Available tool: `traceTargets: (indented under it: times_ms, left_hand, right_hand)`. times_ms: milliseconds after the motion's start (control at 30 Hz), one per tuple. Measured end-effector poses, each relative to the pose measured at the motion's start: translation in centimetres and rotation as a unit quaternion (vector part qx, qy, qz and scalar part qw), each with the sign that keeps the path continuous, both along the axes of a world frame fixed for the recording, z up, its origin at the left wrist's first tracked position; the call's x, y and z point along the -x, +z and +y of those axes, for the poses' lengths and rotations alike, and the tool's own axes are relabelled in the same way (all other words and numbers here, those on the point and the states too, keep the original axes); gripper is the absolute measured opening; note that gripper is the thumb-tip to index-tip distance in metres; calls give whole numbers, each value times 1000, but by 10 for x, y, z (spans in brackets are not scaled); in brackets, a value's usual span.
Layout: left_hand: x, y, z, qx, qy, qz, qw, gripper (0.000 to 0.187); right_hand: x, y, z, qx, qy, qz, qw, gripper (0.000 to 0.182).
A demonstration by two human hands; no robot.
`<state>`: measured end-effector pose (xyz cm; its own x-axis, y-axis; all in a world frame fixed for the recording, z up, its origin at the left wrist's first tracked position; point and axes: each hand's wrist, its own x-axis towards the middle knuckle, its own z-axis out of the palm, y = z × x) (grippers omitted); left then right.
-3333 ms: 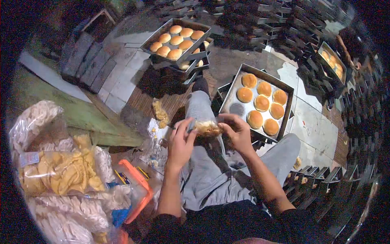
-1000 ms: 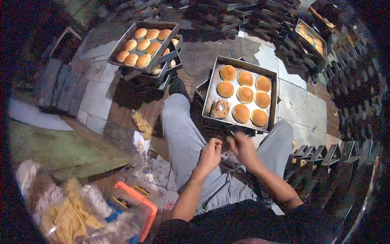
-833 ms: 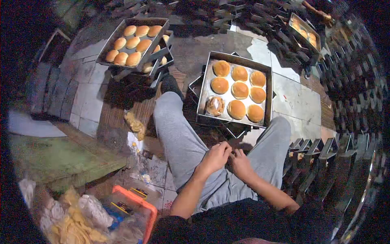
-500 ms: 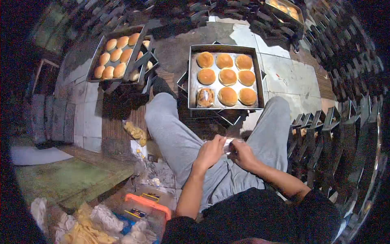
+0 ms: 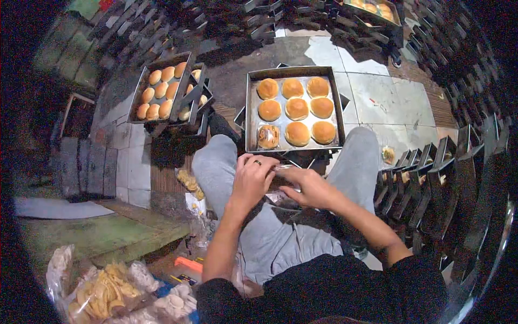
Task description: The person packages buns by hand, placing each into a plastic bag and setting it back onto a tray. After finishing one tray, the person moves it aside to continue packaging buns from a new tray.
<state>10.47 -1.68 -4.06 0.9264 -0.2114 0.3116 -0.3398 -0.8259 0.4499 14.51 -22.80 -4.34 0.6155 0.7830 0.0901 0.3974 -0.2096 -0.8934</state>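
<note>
My left hand (image 5: 252,177), with a ring on one finger, is just below the near edge of the square metal tray (image 5: 333,146). My right hand (image 5: 312,188) meets it from the other side, and the fingertips come together. Both hands are closed; a pale, shiny bit shows between them, too small and blurred to name. Several round golden buns (image 5: 296,108) sit in rows in the tray. At its near left corner lies a bun in a printed clear wrapper (image 5: 268,136).
Another tray of buns (image 5: 157,92) stands to the left on stacked trays. Many dark trays (image 5: 431,173) are stacked at right. Bags with yellowish contents (image 5: 105,291) lie at lower left beside a green platform (image 5: 118,229). A small packet (image 5: 387,155) lies right of my knee.
Both hands have moved forward from my lap toward the tray. The view has shifted slightly, and a small packet now shows by my right knee. The buns keep their places.
</note>
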Motion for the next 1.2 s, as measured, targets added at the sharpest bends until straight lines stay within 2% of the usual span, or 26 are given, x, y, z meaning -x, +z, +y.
traceTargets:
  times_ms: [67,100,133,200,267,300,333,367,400,467,500,533,567,600,633,700,733,800,933,1000,1033,1067,1100,1133,1167,1200]
  left_hand:
    - [-5,5,-1,-24,-16,38,999,30]
    - [-8,12,-9,-65,-42,15,997,35]
    - [-11,19,-17,-107,-70,-7,992,40]
    - [-16,23,-29,-52,-107,56,991,51]
    - [-25,16,-41,116,109,-23,987,58]
    - [-32,13,-45,331,141,111,926,65]
    - [-37,10,-45,524,163,239,801,74]
    - [-40,-36,-29,595,164,264,741,65]
    - [-42,-82,-14,663,165,286,672,56]
    - [-54,-76,1,700,286,131,641,48]
    - [-57,-74,16,705,332,76,622,44]
    - [-61,-44,29,719,402,79,561,42]
    - [-59,-59,48,745,367,73,553,41]
    - [-53,-75,61,768,334,67,543,41]
    - [-50,-72,62,770,337,66,537,41]
    - [-51,-54,58,833,226,106,494,40]
    - [-50,-63,57,843,202,101,488,42]
    - [-53,-55,55,868,124,95,472,44]
    - [-54,-53,51,862,96,78,491,47]
    - [-56,-56,48,895,99,101,423,47]
    - [-55,-62,46,893,95,101,428,47]
    - [-54,-70,46,898,90,100,420,46]
    - [-54,-71,44,902,85,94,412,46]
    - [-53,-64,40,901,88,87,416,46]
    - [-49,-57,35,886,111,88,441,46]
    - [-48,-50,32,870,132,88,467,45]
  right_hand:
    - [2,-12,-2,-31,-40,-97,994,59]
    - [-3,-19,-5,50,-19,-182,982,76]
    - [-8,-30,-4,51,-20,-183,982,76]
    - [-13,-43,1,23,-11,-51,998,87]
    - [-11,-37,11,-26,-38,-28,999,88]
    - [-9,-27,26,-81,-63,-7,995,89]
    - [-4,-23,43,-134,-87,15,987,90]
    - [12,-27,64,-158,-160,59,973,77]
    - [13,-27,66,-148,-155,62,975,77]
    - [4,-26,78,-39,-121,112,986,57]
    - [-6,-42,79,-43,-131,-4,990,40]
    - [-25,-69,77,20,-135,-77,988,33]
    - [-47,-97,77,58,-186,-129,972,31]
    - [-74,-121,73,177,-195,-120,957,31]
    - [-104,-162,66,234,-190,-283,911,34]
    - [-145,-182,64,323,-180,-221,903,31]
    - [-166,-206,59,298,-165,-231,911,30]
    - [-188,-198,67,344,-137,-172,913,31]
    - [-193,-172,47,385,-67,-132,911,25]
    - [-173,-155,12,265,22,-245,932,21]
    - [-169,-170,-9,217,-13,-84,973,18]
    - [-156,-158,-18,210,-14,-87,974,18]
    - [-141,-130,-28,113,-136,68,982,21]
    - [-123,-102,-38,14,-246,226,942,26]
    - [-102,-76,-44,11,-240,231,943,26]
    - [-82,-50,-44,-102,-230,345,904,32]
